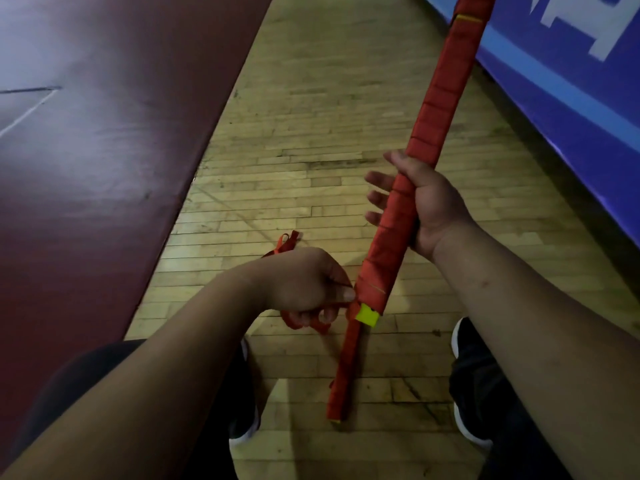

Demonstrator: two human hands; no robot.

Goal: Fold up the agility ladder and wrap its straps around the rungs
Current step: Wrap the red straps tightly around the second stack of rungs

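The folded agility ladder point(433, 123) is a long bundle of rungs wound in orange strap, slanting from the top right down to the floor between my feet. A yellow rung end point(367, 315) shows below the wrapped stretch. My right hand point(427, 202) holds the bundle at its middle, thumb on the near side and fingertips sticking out on the left. My left hand point(308, 285) grips the loose orange strap point(304, 322) right beside the bundle, just above the yellow end. A strap tail point(287, 242) pokes out behind my left hand.
I am over a wooden gym floor point(311, 116). A dark red mat point(104, 150) covers the left side. A blue padded banner point(571, 98) runs along the right. My dark shoes point(467, 382) flank the bundle's lower end.
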